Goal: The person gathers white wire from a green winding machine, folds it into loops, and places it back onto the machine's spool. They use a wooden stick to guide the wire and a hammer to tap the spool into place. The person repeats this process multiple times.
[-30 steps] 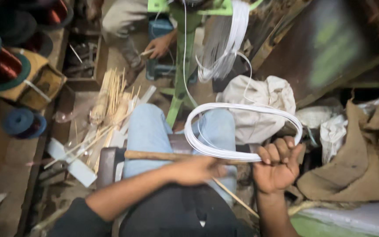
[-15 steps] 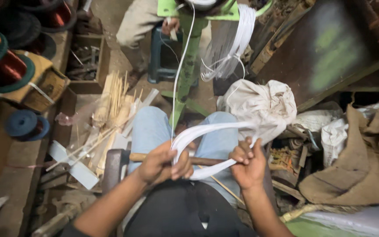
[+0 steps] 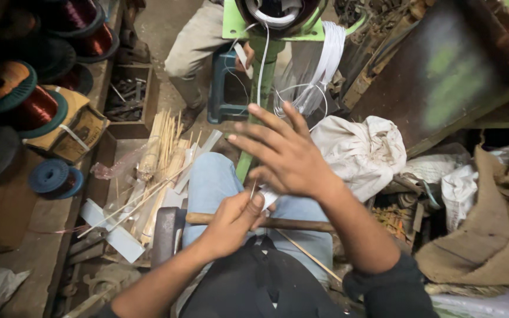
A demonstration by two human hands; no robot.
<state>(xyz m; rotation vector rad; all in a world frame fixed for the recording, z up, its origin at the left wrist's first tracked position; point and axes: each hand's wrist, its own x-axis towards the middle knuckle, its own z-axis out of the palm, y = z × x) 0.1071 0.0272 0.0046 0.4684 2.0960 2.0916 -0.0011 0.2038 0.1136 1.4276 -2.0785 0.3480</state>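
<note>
The person sits low, knees in blue jeans [image 3: 219, 176], with a hammer [image 3: 175, 227] laid across the lap, its wooden handle running under both hands so it stays in reach. The left hand [image 3: 234, 221] is clenched around a small bundle of white cord [image 3: 268, 197], pinching it just above the handle; a thin strand sticks up between the fingers. The right hand [image 3: 284, 153] hovers just over that fist, fingers spread and released, gripping nothing, palm turned toward the cord as if wrapping or smoothing it.

Left of the knees lies a heap of thin bamboo sticks [image 3: 160, 156] and flat white strips, dumped on the floor beside the seat. Further left, on a ledge, a blue spool [image 3: 54, 176] and reels of copper wire [image 3: 33, 109] sit beside a cardboard box [image 3: 81, 126].

To the right, a white sack [image 3: 363, 150] and brown burlap [image 3: 490, 235] are piled against a dark metal sheet.

Ahead, a green stand [image 3: 263, 70] rises from between the knees, white cord feeding down from its top. More loops of cord [image 3: 325, 59] hang on it. Behind it another person sits on a blue stool [image 3: 225, 88].
</note>
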